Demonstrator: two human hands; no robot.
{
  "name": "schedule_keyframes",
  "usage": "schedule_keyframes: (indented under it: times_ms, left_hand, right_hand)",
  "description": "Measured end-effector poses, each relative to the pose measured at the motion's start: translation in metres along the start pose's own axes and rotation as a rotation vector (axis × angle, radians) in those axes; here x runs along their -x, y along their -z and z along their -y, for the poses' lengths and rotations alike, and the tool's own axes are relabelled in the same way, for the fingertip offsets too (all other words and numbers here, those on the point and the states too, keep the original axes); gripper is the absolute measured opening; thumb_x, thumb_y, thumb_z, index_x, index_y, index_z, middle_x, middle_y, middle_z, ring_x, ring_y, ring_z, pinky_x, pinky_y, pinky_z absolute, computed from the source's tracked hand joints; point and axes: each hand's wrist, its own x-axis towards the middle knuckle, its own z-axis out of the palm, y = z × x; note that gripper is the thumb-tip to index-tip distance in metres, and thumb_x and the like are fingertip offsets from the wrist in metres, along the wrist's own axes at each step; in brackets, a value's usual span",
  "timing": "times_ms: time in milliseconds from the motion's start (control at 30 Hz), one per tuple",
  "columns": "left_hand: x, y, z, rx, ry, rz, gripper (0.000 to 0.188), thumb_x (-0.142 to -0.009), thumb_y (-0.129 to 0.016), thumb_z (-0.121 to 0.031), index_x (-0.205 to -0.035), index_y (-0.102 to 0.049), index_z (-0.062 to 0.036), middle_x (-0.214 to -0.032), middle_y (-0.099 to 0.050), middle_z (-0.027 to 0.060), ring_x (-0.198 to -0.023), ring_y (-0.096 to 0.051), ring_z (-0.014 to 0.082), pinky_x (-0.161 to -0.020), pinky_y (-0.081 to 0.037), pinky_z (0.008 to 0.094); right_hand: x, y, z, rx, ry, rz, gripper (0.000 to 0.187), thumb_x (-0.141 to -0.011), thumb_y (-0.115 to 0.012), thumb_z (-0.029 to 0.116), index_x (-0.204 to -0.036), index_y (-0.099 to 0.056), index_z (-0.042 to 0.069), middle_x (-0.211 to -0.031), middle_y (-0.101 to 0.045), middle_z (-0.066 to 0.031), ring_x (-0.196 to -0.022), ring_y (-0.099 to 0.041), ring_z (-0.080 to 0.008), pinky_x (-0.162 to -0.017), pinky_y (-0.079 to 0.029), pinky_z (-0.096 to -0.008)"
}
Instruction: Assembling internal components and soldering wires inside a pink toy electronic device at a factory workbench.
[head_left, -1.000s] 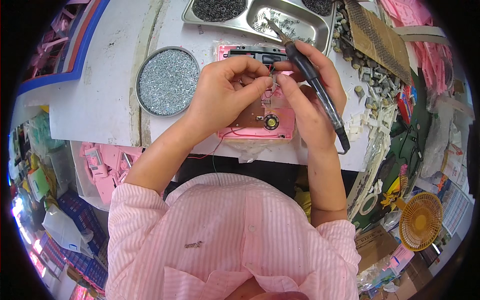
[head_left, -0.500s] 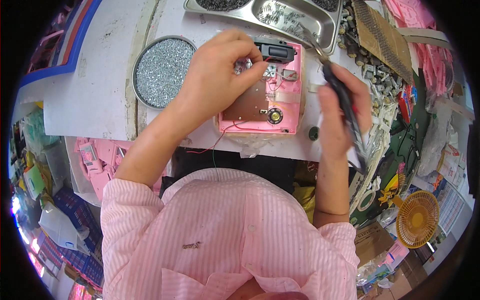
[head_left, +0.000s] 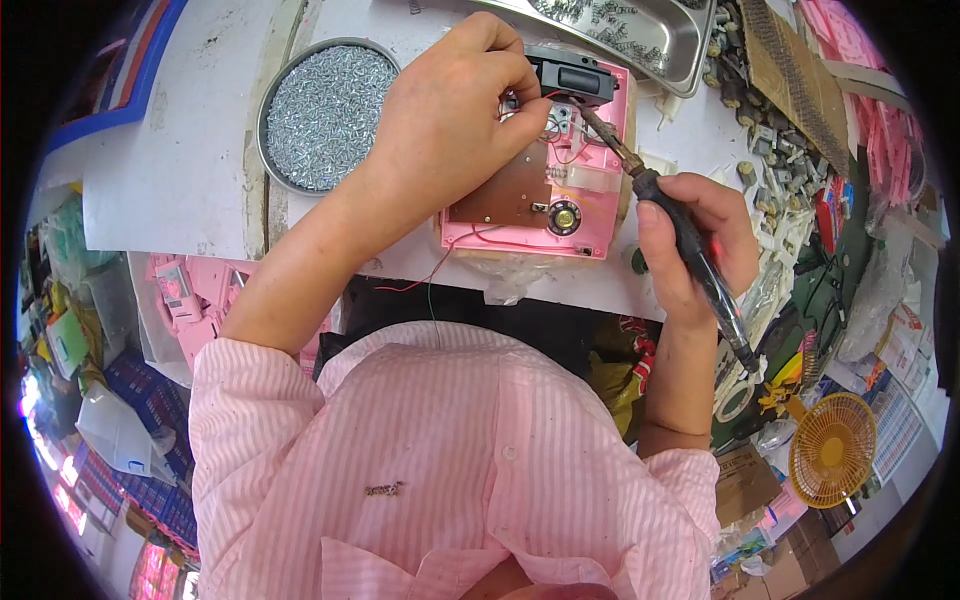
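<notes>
A soldering iron (head_left: pixel 698 258) with a black handle is gripped in my right hand (head_left: pixel 727 228). Its metal tip reaches up and left to the lower edge of a black plastic block (head_left: pixel 580 82) at the top of a pink casing (head_left: pixel 598 236). Over the casing's left side, my left hand (head_left: pixel 445 115) pinches a thin red wire (head_left: pixel 553 96) by that block; its fingertips are partly hidden. Inside the casing lie a brown circuit board (head_left: pixel 503 196), a round part with a brass-coloured centre (head_left: pixel 564 217) and thin wires.
Left of the casing stands a round metal bowl (head_left: pixel 262 130) full of small silvery screws. A steel tray (head_left: pixel 683 78) with springs lies beyond. Many small metal parts and cardboard (head_left: pixel 795 85) cover the right side. Loose wires (head_left: pixel 425 280) hang over the table's front edge.
My right hand has brought the soldering iron's tip from above the tray down to the black block. My left hand keeps its pinch there. The whole view has shifted slightly.
</notes>
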Motion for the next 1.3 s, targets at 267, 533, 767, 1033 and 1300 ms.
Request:
schedule_keyframes:
  times_ms: [267, 533, 767, 1033, 1300]
  left_hand:
    - [-0.001, 0.001, -0.003, -0.034, 0.032, 0.017, 0.013, -0.079, -0.074, -0.010, -0.079, -0.065, -0.0002, -0.095, -0.060, 0.0150, -0.083, -0.063, 0.0332, -0.073, -0.053, 0.0406]
    - [0.002, -0.003, 0.003, -0.041, 0.000, -0.024, 0.013, -0.078, -0.074, -0.011, -0.078, -0.066, -0.0017, -0.097, -0.061, 0.0125, -0.083, -0.064, 0.0317, -0.072, -0.053, 0.0400]
    - [0.006, -0.008, 0.005, -0.076, -0.026, -0.092, 0.014, -0.078, -0.075, -0.017, -0.078, -0.069, -0.0044, -0.099, -0.064, 0.0082, -0.082, -0.066, 0.0285, -0.070, -0.054, 0.0390]
    - [0.006, -0.011, 0.004, -0.092, -0.035, -0.123, 0.014, -0.077, -0.076, -0.018, -0.078, -0.070, -0.0046, -0.099, -0.065, 0.0078, -0.082, -0.066, 0.0281, -0.070, -0.054, 0.0386]
    - [0.007, -0.013, 0.006, -0.083, -0.047, -0.143, 0.015, -0.077, -0.077, -0.018, -0.078, -0.070, -0.0050, -0.099, -0.065, 0.0062, -0.081, -0.066, 0.0266, -0.068, -0.054, 0.0374]
  right_hand:
    - [-0.006, -0.006, -0.006, 0.020, 0.063, -0.006, 0.026, -0.082, -0.083, 0.012, -0.101, -0.070, 0.001, -0.084, -0.072, -0.0073, -0.068, -0.067, -0.0123, -0.063, -0.053, -0.0233]
    - [-0.018, 0.003, -0.005, 0.156, 0.193, 0.130, 0.028, -0.074, -0.083, 0.005, -0.099, -0.070, 0.002, -0.078, -0.070, -0.0080, -0.058, -0.058, -0.0155, -0.053, -0.043, -0.0268]
    - [-0.024, 0.009, -0.009, 0.070, 0.286, 0.142, 0.028, -0.072, -0.082, 0.001, -0.098, -0.069, 0.002, -0.075, -0.069, -0.0088, -0.056, -0.054, -0.0152, -0.051, -0.041, -0.0271]
    - [-0.024, 0.009, -0.007, 0.070, 0.163, 0.169, 0.026, -0.074, -0.081, 0.004, -0.097, -0.070, 0.004, -0.073, -0.067, -0.0070, -0.058, -0.058, -0.0154, -0.053, -0.043, -0.0267]
    - [-0.026, 0.003, -0.011, 0.098, 0.162, 0.169, 0.022, -0.075, -0.081, 0.006, -0.095, -0.071, 0.005, -0.074, -0.066, -0.0061, -0.059, -0.058, -0.0155, -0.054, -0.043, -0.0270]
